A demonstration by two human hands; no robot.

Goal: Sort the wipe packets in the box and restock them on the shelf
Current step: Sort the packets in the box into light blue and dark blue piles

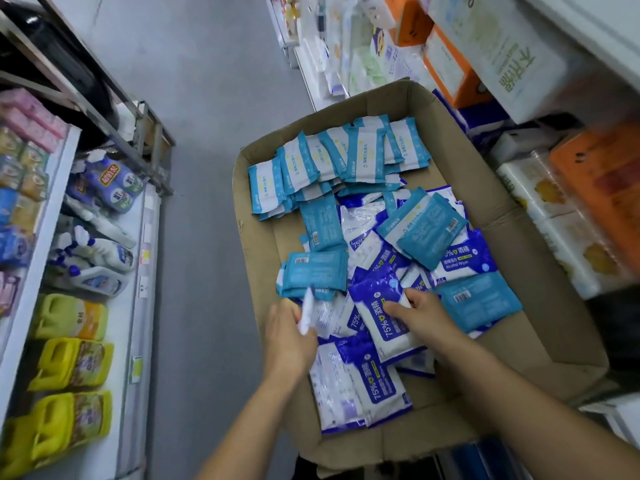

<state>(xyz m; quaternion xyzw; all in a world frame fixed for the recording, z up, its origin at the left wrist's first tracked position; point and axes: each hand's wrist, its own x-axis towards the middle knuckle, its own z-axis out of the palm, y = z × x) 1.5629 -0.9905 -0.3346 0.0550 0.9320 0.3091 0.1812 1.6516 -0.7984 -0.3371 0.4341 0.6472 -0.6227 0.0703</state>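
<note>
— Where are the arms?
— Both bare forearms reach forward and down from the bottom edge, close together.
— The left hand?
— Back of the hand up, fingers curled round something thin and white.
— The right hand?
— Knuckles up, fingers bent, fingertips pressing down and gripping.

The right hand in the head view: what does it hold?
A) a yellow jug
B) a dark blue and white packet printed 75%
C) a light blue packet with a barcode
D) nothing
B: the right hand pinches the top edge of a dark blue and white packet marked 75%, near the middle of the cardboard box.
</note>
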